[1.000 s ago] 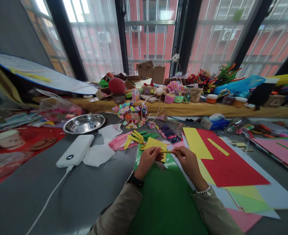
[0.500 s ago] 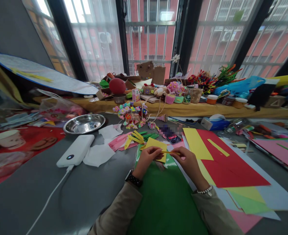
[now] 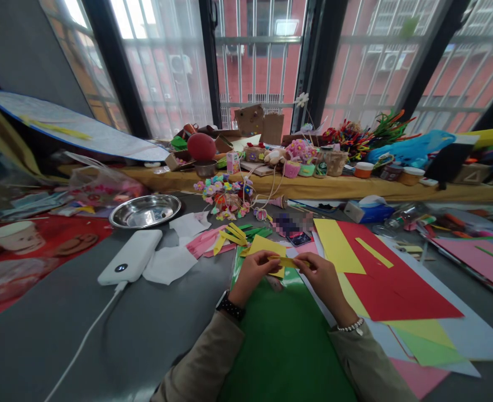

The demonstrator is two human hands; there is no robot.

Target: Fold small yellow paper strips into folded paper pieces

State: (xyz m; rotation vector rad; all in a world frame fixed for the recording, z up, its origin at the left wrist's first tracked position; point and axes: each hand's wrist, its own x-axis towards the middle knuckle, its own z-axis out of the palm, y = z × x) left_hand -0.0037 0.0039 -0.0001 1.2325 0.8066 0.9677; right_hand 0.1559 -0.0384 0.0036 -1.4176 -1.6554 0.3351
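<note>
A narrow yellow paper strip [image 3: 287, 262] stretches between my two hands above the green mat [image 3: 290, 335]. My left hand [image 3: 254, 273] pinches its left end between thumb and fingers. At the other end, my right hand [image 3: 319, 276] is closed on the strip in the same way. Just behind the strip lies a yellow paper square [image 3: 265, 244], partly hidden by my left hand. Cut yellow strips [image 3: 233, 234] and green paper pieces [image 3: 257, 232] lie beyond it to the left.
Red paper [image 3: 401, 290] and a yellow sheet [image 3: 339, 245] lie to the right. On the left are a white power bank [image 3: 131, 258] with its cable, a metal plate [image 3: 146, 212] and white paper scraps [image 3: 171, 264]. A phone [image 3: 298, 238] and a flower bunch [image 3: 225, 195] sit farther back.
The yellow strip has turned between my fingers and now shows a broader face, where before it looked thin and edge-on. Both hands have stayed nearly in place.
</note>
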